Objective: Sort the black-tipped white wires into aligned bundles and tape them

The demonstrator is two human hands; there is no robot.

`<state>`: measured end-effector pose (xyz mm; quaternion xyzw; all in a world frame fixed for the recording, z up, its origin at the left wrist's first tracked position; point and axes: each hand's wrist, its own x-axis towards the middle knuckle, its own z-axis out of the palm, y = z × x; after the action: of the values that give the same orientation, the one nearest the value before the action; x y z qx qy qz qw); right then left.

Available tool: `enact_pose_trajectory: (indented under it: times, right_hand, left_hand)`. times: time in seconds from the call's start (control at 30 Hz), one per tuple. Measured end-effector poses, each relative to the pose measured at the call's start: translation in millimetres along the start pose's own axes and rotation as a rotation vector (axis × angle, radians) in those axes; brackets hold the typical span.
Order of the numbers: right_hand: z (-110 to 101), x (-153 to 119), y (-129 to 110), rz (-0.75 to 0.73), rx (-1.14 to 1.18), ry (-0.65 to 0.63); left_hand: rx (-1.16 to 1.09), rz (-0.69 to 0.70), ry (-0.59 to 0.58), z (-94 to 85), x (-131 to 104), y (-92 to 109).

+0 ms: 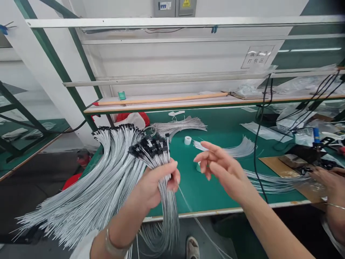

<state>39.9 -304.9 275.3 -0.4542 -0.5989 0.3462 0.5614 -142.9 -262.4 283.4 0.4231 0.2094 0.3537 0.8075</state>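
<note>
My left hand point(159, 183) is wrapped round a thick bundle of grey cables point(167, 205) with black connectors point(153, 147) at the top. The cables' lower ends hang down over the table's front edge. To the right, my right hand point(219, 167) is raised above the green table with its fingers apart and nothing in them. Left of my left hand lies a large pile of similar grey cables point(107, 180), its black connector ends point(118, 128) at the back and its loose ends spilling over the edge. A small green-and-white item point(198, 167) is partly hidden behind my right hand.
A white tape roll point(188, 140) and more cable bundles point(180, 125) lie on the green table point(215, 122). Above runs a shelf point(161, 104) carrying an orange pole. Black cords point(258, 144) hang at the right, near a co-worker's hands point(327, 181).
</note>
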Motion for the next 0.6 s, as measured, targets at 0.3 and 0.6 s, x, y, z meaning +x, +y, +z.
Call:
enact_pose_trajectory:
  times: [0.3,0.6]
  right_hand:
    - [24,-1,62,-0.375,-0.526,0.065]
    - [7,42,21,-1.288,-1.035,-0.059]
  left_hand:
    - [0.004,-0.026,0.13,4.4,11,30]
    - [-0.123,-0.111,-0.061,22.4,46,51]
